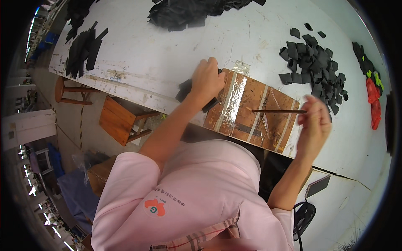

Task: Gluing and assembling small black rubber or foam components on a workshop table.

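Note:
My left hand (207, 81) is closed at the near edge of the table, with black strips of fabric or foam (186, 89) sticking out beneath it on both sides. It sits at the left end of a brown wooden board (245, 90) banded with clear and pale tape. My right hand (315, 123) hovers by the board's right end, its fingers curled and partly smeared by motion. A thin dark brown rod (278, 111) with a pale, pointed left tip lies across the view of the board. Its right end meets my right fingers; I cannot tell whether they grip it.
Small black folded pieces (314, 62) are heaped at the table's right. A large black pile (180, 14) lies at the far side, and long black strips (86, 50) at the far left. Wooden stools (117, 119) stand beyond the left edge. Red and black gloves (372, 92) lie far right.

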{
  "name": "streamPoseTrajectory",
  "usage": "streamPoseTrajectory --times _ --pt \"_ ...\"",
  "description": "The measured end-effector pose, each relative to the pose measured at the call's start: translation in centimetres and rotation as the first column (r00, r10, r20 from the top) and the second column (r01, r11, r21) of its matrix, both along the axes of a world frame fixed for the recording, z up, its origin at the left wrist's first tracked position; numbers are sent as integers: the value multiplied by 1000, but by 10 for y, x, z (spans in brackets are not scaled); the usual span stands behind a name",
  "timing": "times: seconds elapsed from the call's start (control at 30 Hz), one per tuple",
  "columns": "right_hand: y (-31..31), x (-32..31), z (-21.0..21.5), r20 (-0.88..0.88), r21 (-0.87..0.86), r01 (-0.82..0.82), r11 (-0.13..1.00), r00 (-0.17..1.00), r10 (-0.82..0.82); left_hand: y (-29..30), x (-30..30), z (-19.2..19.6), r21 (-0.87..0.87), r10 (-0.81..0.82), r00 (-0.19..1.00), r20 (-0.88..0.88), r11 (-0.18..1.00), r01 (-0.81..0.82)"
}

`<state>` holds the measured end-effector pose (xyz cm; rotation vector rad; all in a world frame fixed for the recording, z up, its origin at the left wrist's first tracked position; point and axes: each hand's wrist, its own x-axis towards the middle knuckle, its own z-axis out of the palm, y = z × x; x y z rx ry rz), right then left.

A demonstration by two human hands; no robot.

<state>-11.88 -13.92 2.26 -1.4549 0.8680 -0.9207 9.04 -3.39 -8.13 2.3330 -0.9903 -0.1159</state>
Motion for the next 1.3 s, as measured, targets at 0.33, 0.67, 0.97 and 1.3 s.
streamPoseTrajectory --times 0.33,0.67,0.97,1.3 --pt "48 -11 -18 -153 232 -240 943 948 279 -2 13 -10 -13 -80 992 -94 997 79" --pt "65 -6 -16 -275 -119 -306 944 924 265 -1 15 34 -370 -141 988 65 916 155" --pt "65 3 -14 -298 -321 -203 925 949 104 11 -75 87 -596 -560 272 -783 800 -67" --pt "62 -3 -18 -464 -712 -211 670 857 -224 15 -93 100 -467 -440 265 -858 883 -46"
